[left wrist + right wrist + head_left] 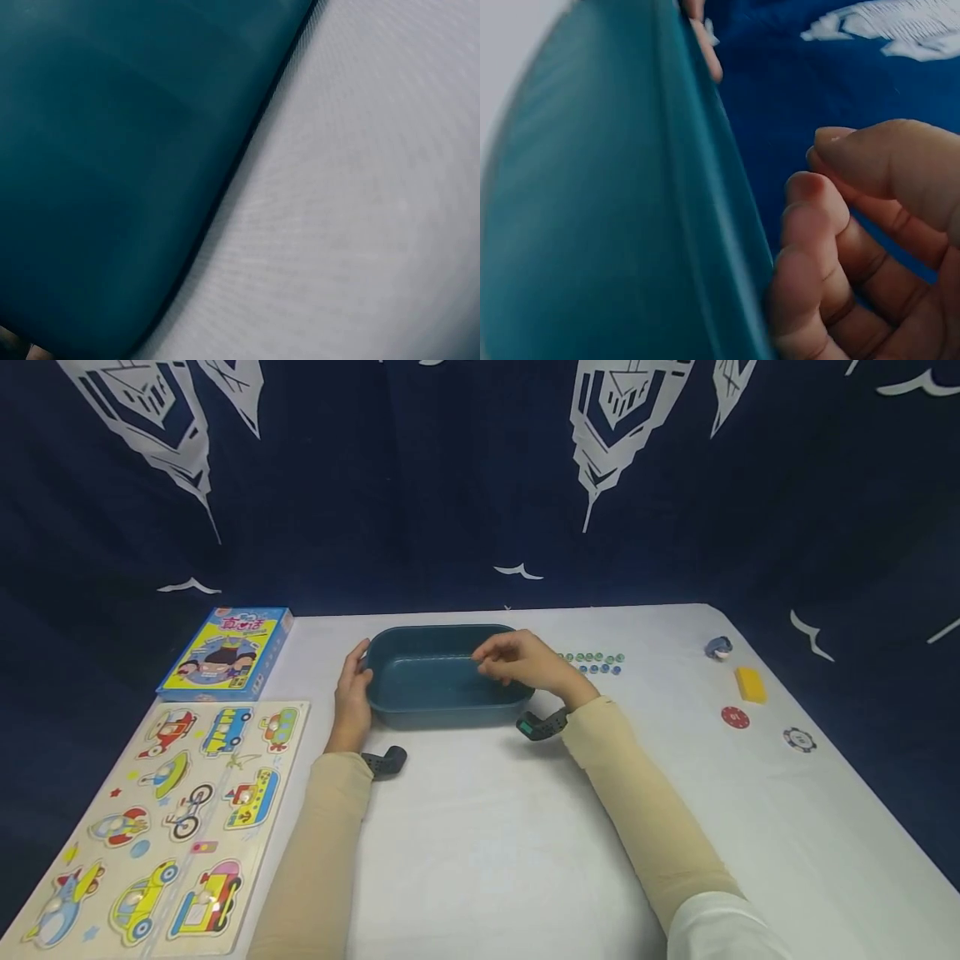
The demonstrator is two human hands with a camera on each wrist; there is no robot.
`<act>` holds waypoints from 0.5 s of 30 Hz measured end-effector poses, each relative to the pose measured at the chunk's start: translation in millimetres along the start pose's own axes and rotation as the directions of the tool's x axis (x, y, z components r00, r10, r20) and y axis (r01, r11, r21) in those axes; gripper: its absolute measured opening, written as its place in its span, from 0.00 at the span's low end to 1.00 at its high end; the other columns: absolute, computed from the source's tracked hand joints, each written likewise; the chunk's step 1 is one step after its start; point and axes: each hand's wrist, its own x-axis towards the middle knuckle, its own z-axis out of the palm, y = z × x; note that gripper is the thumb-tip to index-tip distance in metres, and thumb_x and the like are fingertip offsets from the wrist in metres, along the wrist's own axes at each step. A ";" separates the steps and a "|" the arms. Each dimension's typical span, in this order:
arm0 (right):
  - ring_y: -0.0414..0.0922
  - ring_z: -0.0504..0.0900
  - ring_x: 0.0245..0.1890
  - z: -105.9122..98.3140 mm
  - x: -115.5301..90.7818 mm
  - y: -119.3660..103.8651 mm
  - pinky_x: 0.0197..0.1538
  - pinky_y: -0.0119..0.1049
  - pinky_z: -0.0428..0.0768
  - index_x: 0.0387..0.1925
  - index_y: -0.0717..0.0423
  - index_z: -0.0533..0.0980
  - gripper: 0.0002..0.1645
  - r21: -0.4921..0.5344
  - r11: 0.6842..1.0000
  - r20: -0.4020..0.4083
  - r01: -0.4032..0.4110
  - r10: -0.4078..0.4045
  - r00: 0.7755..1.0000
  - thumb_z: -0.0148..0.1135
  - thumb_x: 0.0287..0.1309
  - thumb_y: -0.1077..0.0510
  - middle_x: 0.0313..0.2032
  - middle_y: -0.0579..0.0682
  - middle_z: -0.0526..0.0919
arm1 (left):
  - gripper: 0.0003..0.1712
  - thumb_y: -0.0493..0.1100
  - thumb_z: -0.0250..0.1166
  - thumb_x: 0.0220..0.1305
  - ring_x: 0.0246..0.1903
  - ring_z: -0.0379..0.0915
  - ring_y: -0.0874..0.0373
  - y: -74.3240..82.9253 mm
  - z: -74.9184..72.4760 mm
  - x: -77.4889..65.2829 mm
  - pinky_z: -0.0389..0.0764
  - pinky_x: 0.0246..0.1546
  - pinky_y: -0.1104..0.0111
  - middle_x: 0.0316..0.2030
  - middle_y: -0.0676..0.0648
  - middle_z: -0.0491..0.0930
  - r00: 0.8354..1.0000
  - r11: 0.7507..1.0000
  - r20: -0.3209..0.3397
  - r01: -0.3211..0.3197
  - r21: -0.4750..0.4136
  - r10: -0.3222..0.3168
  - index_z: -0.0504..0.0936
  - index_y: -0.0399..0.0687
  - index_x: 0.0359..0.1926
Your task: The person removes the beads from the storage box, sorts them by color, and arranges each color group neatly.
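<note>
A dark teal rounded rectangular basin (450, 717) sits on the white table, its long side facing me. My left hand (351, 706) holds it at the left end, fingers along the outer wall and thumb near the rim. In the left wrist view the basin's wall (112, 150) fills one side. Over the basin's right end hovers my right hand (525, 662), fingers curled and thumb close to the index fingertip. No object shows between these fingertips (806, 187) in the right wrist view. Rows of small green and blue glass beads (604, 668) lie partly behind the right hand.
At left lie a wooden vehicle puzzle board (251, 827) and a blue-yellow card box (225, 652). Toward the right edge are a small blue-white object (718, 648), a yellow block (750, 685), a red chip (735, 717) and a black-white chip (799, 740). A dark blue curtain (420, 485) hangs behind.
</note>
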 end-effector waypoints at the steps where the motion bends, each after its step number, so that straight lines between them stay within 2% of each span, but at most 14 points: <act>1: 0.46 0.79 0.33 5.8 6.0 -2.4 0.35 0.39 0.81 0.51 0.68 0.79 0.15 -0.014 1.000 0.028 -0.001 0.001 1.000 0.60 0.66 0.63 0.39 0.59 0.85 | 0.35 0.38 0.39 0.69 0.73 0.53 0.45 0.1 -0.4 0.2 0.49 0.74 0.53 0.73 0.38 0.59 1.000 1.000 0.001 0.000 0.000 0.000 0.55 0.47 0.77; 5: 0.45 0.81 0.35 29.2 30.0 -9.0 0.39 0.38 0.82 0.51 0.65 0.81 0.15 -0.074 0.997 0.162 0.000 0.012 0.987 0.62 0.65 0.63 0.40 0.56 0.86 | 0.34 0.40 0.39 0.70 0.73 0.53 0.46 -1.3 -0.5 -1.1 0.49 0.74 0.54 0.72 0.39 0.60 1.000 1.000 -0.007 -0.022 -0.004 0.022 0.56 0.51 0.77; 9: 0.44 0.83 0.40 51.6 48.8 -12.1 0.43 0.34 0.82 0.52 0.64 0.80 0.16 -0.132 0.991 0.298 -0.004 0.044 0.953 0.62 0.65 0.64 0.45 0.54 0.86 | 0.34 0.41 0.39 0.71 0.73 0.54 0.46 -3.5 -0.1 -2.6 0.50 0.74 0.54 0.72 0.40 0.61 0.999 0.999 -0.020 -0.042 -0.003 0.042 0.56 0.53 0.77; 12: 0.46 0.83 0.49 65.9 58.2 -12.5 0.52 0.35 0.80 0.55 0.64 0.79 0.17 -0.172 0.985 0.358 -0.005 0.068 0.931 0.59 0.66 0.64 0.52 0.55 0.84 | 0.34 0.40 0.39 0.70 0.73 0.54 0.45 -0.2 0.3 -3.9 0.51 0.74 0.54 0.72 0.38 0.62 0.999 0.999 -0.020 -0.041 -0.008 0.041 0.57 0.52 0.77; 15: 0.47 0.80 0.57 75.7 65.3 -12.2 0.61 0.35 0.75 0.56 0.63 0.80 0.18 -0.213 0.977 0.377 0.001 0.081 0.923 0.57 0.66 0.64 0.56 0.54 0.82 | 0.34 0.40 0.39 0.71 0.72 0.55 0.45 0.1 0.9 -3.3 0.51 0.74 0.53 0.72 0.38 0.61 0.999 0.999 -0.009 -0.040 -0.017 0.040 0.56 0.52 0.77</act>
